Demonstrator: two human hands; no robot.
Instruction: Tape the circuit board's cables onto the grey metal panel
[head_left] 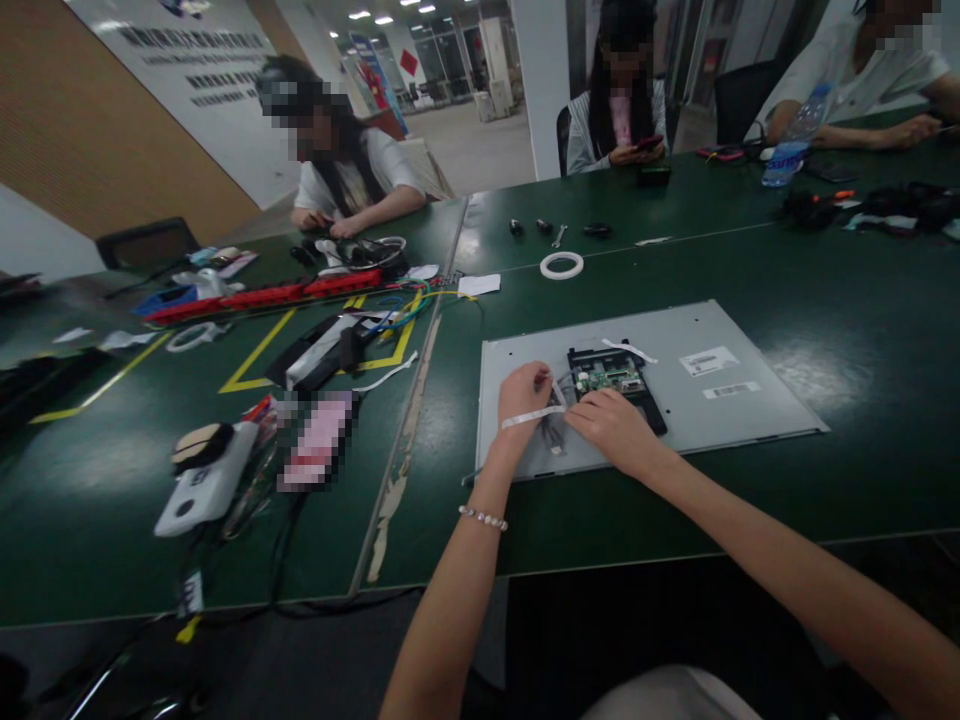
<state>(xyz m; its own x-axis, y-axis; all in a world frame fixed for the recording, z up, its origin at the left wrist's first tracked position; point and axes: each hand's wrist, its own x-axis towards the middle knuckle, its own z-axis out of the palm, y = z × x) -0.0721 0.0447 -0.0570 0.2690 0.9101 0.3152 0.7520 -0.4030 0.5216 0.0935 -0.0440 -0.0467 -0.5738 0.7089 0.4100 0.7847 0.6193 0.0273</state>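
Note:
My left hand [523, 398] is closed, its fingertips pinching a thin grey cable [553, 432] with a small white connector at its lower end. A strip of white tape [529, 416] lies across the base of this hand and reaches toward the other one. My right hand [613, 428] is bent in from the right, fingers closed at the same cable; its fingertips are partly hidden. Just behind it sits a green circuit board [609, 381] in a black frame [654, 412]. Everything rests on a flat grey metal panel [637, 325]. Another white tape strip [631, 350] sticks out at the frame's top edge.
Beyond the panel are a tape roll [562, 265] and a small wrench [559, 236]. A pink phone [319, 440], a white device [206, 480] and a black device [322, 350] lie left. A water bottle [796, 140] stands far right. Several people sit across the green table [862, 330].

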